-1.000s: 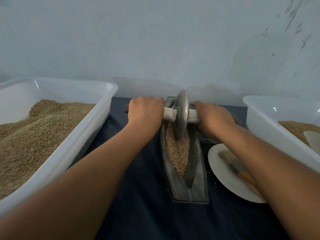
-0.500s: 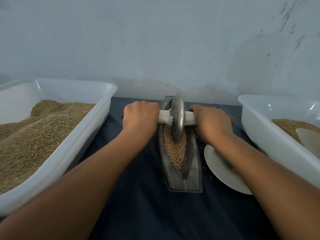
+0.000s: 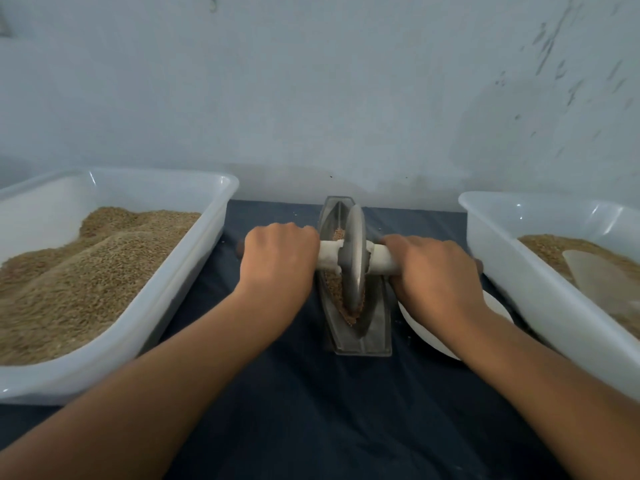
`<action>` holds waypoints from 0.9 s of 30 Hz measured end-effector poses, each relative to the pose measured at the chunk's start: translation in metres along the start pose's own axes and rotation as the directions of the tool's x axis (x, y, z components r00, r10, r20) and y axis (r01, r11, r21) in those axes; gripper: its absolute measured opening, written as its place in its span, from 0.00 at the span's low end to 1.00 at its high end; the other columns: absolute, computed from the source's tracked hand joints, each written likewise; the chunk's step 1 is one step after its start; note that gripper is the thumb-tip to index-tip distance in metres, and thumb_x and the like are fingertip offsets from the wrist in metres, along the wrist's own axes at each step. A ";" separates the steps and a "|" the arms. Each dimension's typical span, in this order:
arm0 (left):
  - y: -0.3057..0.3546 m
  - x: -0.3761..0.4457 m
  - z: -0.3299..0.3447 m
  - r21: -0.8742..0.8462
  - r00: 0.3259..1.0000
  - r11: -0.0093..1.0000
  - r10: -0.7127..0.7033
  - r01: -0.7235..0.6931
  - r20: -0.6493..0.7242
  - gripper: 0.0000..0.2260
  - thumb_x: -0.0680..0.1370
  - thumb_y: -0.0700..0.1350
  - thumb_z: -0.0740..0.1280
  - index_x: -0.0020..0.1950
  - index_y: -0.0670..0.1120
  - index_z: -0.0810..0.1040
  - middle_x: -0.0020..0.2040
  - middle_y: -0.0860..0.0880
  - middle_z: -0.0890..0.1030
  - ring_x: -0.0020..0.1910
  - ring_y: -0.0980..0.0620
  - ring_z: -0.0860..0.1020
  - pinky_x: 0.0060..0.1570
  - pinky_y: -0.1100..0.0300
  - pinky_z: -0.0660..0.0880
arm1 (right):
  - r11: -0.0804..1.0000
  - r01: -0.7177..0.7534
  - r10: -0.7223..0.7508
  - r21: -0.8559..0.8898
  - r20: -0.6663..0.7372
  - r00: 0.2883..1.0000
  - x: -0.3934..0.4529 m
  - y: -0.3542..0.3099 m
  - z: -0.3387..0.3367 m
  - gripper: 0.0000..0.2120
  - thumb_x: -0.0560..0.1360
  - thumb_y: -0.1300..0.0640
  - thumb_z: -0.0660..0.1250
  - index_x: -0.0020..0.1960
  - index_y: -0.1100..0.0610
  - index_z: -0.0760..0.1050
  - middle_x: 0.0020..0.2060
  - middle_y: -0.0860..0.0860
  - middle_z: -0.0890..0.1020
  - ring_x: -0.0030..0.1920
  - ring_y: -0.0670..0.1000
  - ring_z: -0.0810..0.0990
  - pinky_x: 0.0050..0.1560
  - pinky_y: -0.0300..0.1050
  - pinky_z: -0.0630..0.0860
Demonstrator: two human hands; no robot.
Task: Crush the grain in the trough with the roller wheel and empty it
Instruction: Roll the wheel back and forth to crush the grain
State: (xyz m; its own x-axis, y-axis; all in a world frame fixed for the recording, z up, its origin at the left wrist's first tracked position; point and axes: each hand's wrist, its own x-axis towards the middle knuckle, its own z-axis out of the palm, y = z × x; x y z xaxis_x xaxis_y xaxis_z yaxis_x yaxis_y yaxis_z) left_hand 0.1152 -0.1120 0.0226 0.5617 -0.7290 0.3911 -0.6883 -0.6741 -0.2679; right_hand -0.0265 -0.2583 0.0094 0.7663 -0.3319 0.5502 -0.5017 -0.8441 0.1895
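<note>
Pale, scuffed wall (image 3: 311, 81) is noted behind a table covered in dark blue cloth (image 3: 294, 410). Outboard of the left knuckles, a large white tub (image 3: 214, 216) is heaped with whole grain; outboard of the right knuckles, a second white tub (image 3: 491, 244) is partly filled, with a pale scoop lying in it. A white plate (image 3: 422, 327) is seen under the right wrist, largely covered by the arm.

Between the two fists, the metal trough (image 3: 377, 327) is laid with its long axis running away from the body. The grain (image 3: 332, 289) is held in its groove, directly below and inboard of the fingers. The roller wheel (image 3: 353, 258) stands upright on edge in the groove, about mid-trough, with its axle crosswise.

The left hand (image 3: 278, 258) is wrapped round the left axle handle; the right hand (image 3: 433, 268) is wrapped round the right handle. Both grips are closed and equally near the wheel.

Crushing is judged to be in progress. The coming stroke is governed by the trough's long axis: travel must be fore-and-aft, square to the axle, or the wheel may ride up a wall.
</note>
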 end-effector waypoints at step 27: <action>0.001 0.085 0.037 -0.127 0.990 0.992 -0.021 0.002 -0.142 0.21 0.74 0.37 0.66 0.65 0.47 0.65 0.33 0.50 0.64 0.34 0.45 0.69 0.28 0.56 0.58 | 0.982 -0.101 0.047 0.158 0.313 0.948 0.099 0.022 0.051 0.25 0.73 0.51 0.69 0.68 0.39 0.69 0.54 0.48 0.82 0.52 0.56 0.80 0.35 0.46 0.64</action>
State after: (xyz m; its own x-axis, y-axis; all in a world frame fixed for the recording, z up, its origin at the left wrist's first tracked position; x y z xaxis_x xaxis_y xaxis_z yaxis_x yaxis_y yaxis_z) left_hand 0.1790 -0.1794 0.0227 0.5049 -0.6908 0.5176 -0.7396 -0.6554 -0.1532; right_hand 0.0590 -0.3313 0.0267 0.8291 -0.4862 0.2758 -0.5063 -0.8623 0.0019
